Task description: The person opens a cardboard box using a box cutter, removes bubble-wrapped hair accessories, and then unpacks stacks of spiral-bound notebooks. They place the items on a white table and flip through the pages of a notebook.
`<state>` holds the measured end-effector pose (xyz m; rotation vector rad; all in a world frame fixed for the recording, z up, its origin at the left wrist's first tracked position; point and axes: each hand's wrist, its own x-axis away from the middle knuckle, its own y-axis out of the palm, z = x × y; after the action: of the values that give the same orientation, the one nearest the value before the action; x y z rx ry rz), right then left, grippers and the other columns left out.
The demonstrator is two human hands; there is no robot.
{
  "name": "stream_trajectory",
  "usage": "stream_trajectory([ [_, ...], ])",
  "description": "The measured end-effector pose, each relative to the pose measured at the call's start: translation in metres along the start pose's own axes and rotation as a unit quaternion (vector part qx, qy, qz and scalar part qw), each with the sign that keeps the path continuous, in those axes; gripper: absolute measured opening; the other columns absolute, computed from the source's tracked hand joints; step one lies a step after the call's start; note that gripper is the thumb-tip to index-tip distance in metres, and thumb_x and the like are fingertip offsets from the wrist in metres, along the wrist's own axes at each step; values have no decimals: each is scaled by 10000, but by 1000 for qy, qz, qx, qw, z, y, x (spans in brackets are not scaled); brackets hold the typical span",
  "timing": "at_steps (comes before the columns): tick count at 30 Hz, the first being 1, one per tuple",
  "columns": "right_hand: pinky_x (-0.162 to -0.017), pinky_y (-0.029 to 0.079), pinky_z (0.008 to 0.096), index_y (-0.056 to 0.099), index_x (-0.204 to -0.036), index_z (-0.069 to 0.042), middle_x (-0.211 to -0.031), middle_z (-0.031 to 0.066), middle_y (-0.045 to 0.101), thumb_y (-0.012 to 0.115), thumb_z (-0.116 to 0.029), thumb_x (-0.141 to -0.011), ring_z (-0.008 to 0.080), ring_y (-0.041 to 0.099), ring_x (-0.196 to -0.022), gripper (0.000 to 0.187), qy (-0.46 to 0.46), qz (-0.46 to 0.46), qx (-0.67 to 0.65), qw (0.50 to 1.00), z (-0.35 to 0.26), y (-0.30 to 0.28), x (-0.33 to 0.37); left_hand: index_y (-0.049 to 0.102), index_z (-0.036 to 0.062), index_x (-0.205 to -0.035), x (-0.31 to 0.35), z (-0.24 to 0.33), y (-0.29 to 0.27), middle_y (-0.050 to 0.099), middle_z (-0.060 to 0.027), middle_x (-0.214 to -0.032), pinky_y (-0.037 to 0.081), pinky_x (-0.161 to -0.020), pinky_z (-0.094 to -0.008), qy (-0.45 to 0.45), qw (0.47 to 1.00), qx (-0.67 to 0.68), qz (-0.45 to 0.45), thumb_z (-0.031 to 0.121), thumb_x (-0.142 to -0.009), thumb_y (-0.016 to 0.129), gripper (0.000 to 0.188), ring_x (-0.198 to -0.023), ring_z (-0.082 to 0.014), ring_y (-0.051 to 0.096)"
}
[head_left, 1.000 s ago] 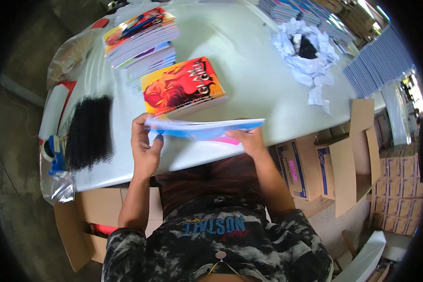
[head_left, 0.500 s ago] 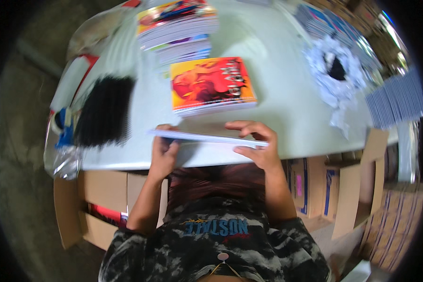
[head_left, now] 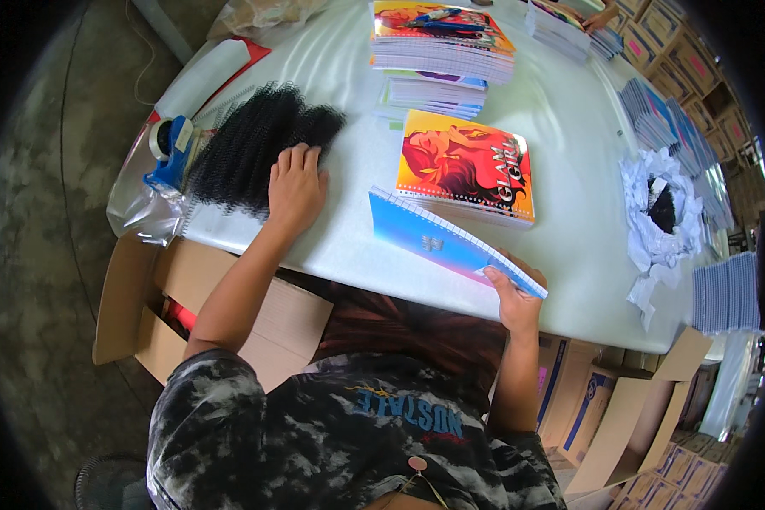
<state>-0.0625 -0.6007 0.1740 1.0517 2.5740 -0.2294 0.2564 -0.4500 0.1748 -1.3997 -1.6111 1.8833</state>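
My right hand [head_left: 518, 293] grips one end of an unbound notebook [head_left: 433, 242] with a blue-to-pink cover and punched holes along its upper edge. It is tilted above the near table edge. On the left, my left hand [head_left: 297, 189] reaches onto a pile of black spiral binding coils [head_left: 246, 157], fingers stretched over its right side. Whether a coil is between the fingertips is not visible. Beyond the notebook lies a stack of notebooks [head_left: 463, 161] with orange and red illustrated covers and punched edges.
Farther back stand taller notebook stacks [head_left: 442, 55] with pens [head_left: 446, 21] on top. A blue tape dispenser [head_left: 172, 149] sits left of the coils. Crumpled white wrapping [head_left: 642, 229] lies at the right. Open cardboard boxes [head_left: 293, 327] stand below the table edge. Another person's hand [head_left: 602, 17] shows at far right.
My left hand has let go of the notebook and moved left onto the coils. My right hand still holds the notebook, now tilted with its blue cover showing. The whole view has shifted.
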Motion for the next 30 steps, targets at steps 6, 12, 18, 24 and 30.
stream_trajectory([
  [6, -774, 470, 245, 614, -1074, 35, -980, 101, 663, 637, 3, -803, 114, 602, -830, 273, -22, 3, -50, 999, -10, 4, -6, 590, 86, -913, -18, -36, -3, 581, -70, -853, 446, -692, -364, 1, 999, -37, 40, 294, -839, 581, 221, -822, -240, 566],
  [12, -789, 461, 242, 583, -1122, 39, -1029, 100, 647, 622, 4, -818, 102, 584, -872, 309, -6, 5, -16, 1000, -6, -4, -8, 661, 91, -879, -54, -20, -27, 640, -97, -855, 467, -681, -351, -188, 955, 230, -19, 294, -795, 644, 221, -770, -239, 615],
  [18, -801, 456, 241, 583, -1114, 47, -1051, 93, 636, 621, 6, -820, 98, 571, -895, 299, 13, 14, -34, 999, -3, -7, -9, 535, -53, -1057, -42, 21, -71, 624, -89, -802, 439, -623, -243, -92, 768, 622, -123, 66, -808, 446, 290, -709, -104, 549],
  [24, -795, 456, 235, 589, -1107, 45, -1043, 87, 636, 611, 26, -820, 97, 571, -896, 288, 15, 17, -39, 999, -8, -6, -12, 568, 19, -929, -24, 37, -87, 434, 3, -697, 342, -620, -203, -17, 757, 597, -266, 275, -939, 457, 279, -641, -86, 373],
  [30, -784, 460, 227, 598, -1094, 47, -1027, 86, 640, 600, 32, -826, 92, 572, -884, 268, 14, 10, -53, 998, -9, -5, -12, 514, 32, -869, -23, 43, -78, 406, 31, -726, 296, -585, -192, 24, 772, 594, -226, 284, -954, 460, 271, -646, -47, 319],
])
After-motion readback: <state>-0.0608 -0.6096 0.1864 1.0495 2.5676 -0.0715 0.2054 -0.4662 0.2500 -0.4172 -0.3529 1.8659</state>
